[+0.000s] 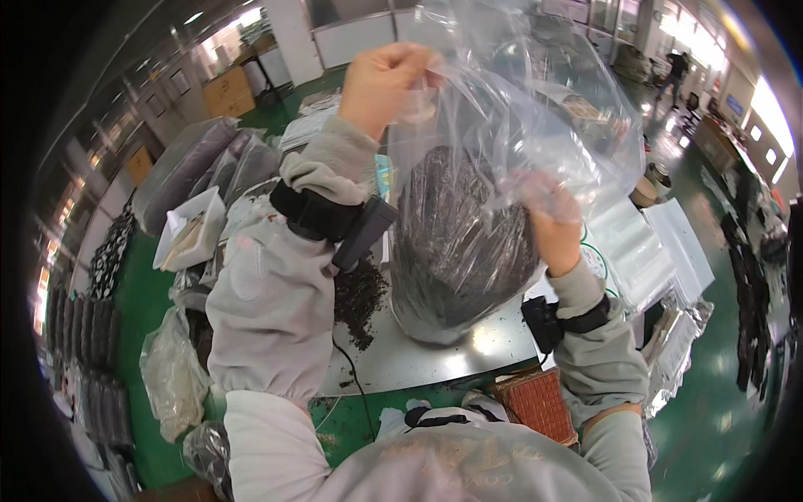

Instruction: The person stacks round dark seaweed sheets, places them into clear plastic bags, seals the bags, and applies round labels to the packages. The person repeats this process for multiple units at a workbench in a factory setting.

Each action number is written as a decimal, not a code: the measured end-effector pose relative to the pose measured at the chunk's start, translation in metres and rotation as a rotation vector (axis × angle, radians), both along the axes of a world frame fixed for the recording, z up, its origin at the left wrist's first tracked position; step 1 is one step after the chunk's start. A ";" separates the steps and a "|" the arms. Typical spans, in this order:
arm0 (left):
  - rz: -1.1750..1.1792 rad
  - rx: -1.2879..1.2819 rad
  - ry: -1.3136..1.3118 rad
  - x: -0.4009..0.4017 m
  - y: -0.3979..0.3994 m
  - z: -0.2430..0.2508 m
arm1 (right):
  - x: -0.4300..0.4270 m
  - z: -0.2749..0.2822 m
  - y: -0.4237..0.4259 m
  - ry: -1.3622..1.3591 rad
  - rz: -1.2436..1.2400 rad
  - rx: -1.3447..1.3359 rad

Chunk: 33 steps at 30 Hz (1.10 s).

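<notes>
A large clear plastic bag (564, 69) stands in front of me, its upper part loose and crumpled. Inside its lower part sits a bulky dark brown bundle (464, 251), which looks fibrous; its exact material I cannot tell. High on the left, my left hand (389, 81) pinches the bag's film between thumb and fingers. Lower on the right, my right hand (552, 213) grips gathered film close to the bundle, partly veiled by the plastic. The bag's base rests on a shiny metal table (401, 357). Dark loose crumbs or fibres (357, 304) lie on the table beside my left forearm.
A white plastic bin (191, 235) with tools stands at left, near filled bags (182, 169). Stacked clear film (627, 251) lies at right. A dark cable (357, 376) hangs over the table's front edge. Below is a red-brown crate or box (536, 401). Another person (676, 72) stands far off.
</notes>
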<state>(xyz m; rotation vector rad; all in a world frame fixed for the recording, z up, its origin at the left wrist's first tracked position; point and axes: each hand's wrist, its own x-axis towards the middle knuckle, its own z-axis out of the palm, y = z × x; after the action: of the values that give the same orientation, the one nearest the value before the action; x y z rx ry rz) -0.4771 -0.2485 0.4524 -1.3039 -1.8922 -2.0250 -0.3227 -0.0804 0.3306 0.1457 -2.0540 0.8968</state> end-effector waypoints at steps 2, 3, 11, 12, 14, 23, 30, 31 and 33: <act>0.016 -0.079 -0.080 -0.005 -0.028 0.000 | -0.005 0.010 0.000 -0.145 0.251 -0.361; -0.140 -0.015 -0.114 -0.009 -0.042 -0.016 | -0.007 0.006 0.002 -0.139 0.256 -0.201; -0.193 -0.427 -0.106 0.042 -0.075 -0.168 | 0.006 -0.026 -0.003 -0.264 0.551 -0.097; -0.178 -0.564 -0.080 0.048 -0.066 -0.168 | 0.007 -0.018 -0.006 -0.272 0.571 -0.089; -0.162 -0.821 -0.005 0.047 -0.046 -0.167 | 0.003 -0.016 -0.003 -0.358 0.600 -0.122; -0.438 -0.100 -0.825 0.079 -0.036 -0.187 | 0.051 -0.060 -0.002 -0.517 0.238 0.329; -0.412 -0.334 -0.190 0.083 -0.043 -0.195 | 0.041 -0.061 -0.009 -0.125 0.328 0.581; -0.281 -0.481 0.122 0.069 -0.054 -0.187 | 0.036 -0.053 -0.011 -0.218 0.379 0.401; -0.349 -0.616 0.257 0.065 -0.055 -0.201 | 0.038 -0.052 -0.027 -0.406 0.513 0.048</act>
<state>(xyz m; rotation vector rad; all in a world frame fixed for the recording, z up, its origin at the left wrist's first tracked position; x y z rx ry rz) -0.4125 -0.3035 0.2518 -2.0374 -2.3799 -1.3080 -0.2843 -0.1071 0.2791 0.5775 -2.4673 1.2670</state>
